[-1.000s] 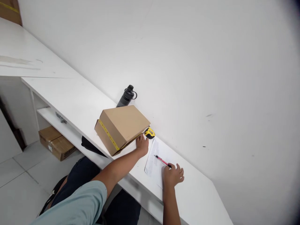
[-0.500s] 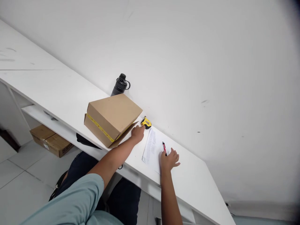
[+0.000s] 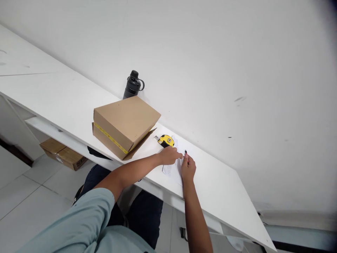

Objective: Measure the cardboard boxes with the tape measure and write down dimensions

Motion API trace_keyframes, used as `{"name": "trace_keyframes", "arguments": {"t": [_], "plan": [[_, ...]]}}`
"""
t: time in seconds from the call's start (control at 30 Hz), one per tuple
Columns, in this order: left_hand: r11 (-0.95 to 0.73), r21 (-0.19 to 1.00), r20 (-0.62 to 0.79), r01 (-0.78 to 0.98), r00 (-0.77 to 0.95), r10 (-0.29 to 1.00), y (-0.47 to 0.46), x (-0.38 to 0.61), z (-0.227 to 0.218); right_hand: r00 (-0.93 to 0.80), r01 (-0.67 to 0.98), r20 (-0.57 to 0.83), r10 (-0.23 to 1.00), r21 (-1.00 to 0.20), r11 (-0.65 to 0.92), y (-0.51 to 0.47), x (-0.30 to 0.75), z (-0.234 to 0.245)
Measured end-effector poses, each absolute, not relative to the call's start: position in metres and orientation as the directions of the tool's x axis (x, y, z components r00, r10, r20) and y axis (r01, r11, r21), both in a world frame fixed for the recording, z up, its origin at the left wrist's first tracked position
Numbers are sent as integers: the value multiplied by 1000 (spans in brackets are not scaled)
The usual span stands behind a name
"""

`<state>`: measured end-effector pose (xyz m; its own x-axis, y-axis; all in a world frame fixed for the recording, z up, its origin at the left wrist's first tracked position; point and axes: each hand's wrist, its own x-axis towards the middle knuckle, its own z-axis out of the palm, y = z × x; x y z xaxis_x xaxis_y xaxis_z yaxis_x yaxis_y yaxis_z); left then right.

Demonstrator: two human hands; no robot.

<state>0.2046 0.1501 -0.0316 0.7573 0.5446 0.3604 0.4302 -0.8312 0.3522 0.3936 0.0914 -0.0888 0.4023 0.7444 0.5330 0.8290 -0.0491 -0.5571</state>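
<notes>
My right hand [image 3: 187,166] is closed around a pen [image 3: 185,152] whose dark tip sticks up above the fingers, over a sheet of paper [image 3: 171,168] on the white desk [image 3: 79,105]. My left hand [image 3: 170,155] rests on the same paper, fingers bent and pressed down, just below a yellow tape measure [image 3: 166,140]. To the left sits a brown cardboard box [image 3: 123,123] with the yellow tape [image 3: 110,138] running across its side and one flap hanging open. Most of the paper is hidden by both hands.
A dark water bottle [image 3: 132,86] stands behind the box against the white wall. Another cardboard box [image 3: 62,154] lies on the floor under the desk. My legs are under the desk edge. A lower shelf [image 3: 50,128] runs beneath the desk at left.
My left hand left the box flap and moved right onto the paper. My right hand closed around the pen and raised it upright. The view shifted slightly.
</notes>
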Motion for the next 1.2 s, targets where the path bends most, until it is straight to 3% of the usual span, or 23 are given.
{"name": "trace_keyframes", "arguments": {"t": [0.1,0.2,0.3,0.4,0.6,0.77,0.97,1.2], "plan": [[-850,283,461,444,715,527,150,202,-25,384,832,521,762,-554,-40,91,393,-89],[-698,369,493,614,507,707,163,194,-19,372,836,515,772,-547,-38,90,394,-87],[-385,510,331,769,237,913,179,186,-19,329,846,515,792,-534,-4,89,393,-85],[-220,532,191,818,138,972,190,182,-22,262,856,527,808,-513,57,90,389,-84],[-286,507,229,813,193,954,197,180,-26,164,884,517,840,-456,107,95,382,-84],[-404,537,267,740,305,914,200,179,-28,189,918,393,900,-395,-21,99,379,-83],[-605,492,302,626,529,793,195,185,-26,210,909,283,936,-408,-81,103,373,-77],[-636,475,291,608,573,766,188,187,-22,170,880,287,943,-475,-14,98,368,-68]]}}
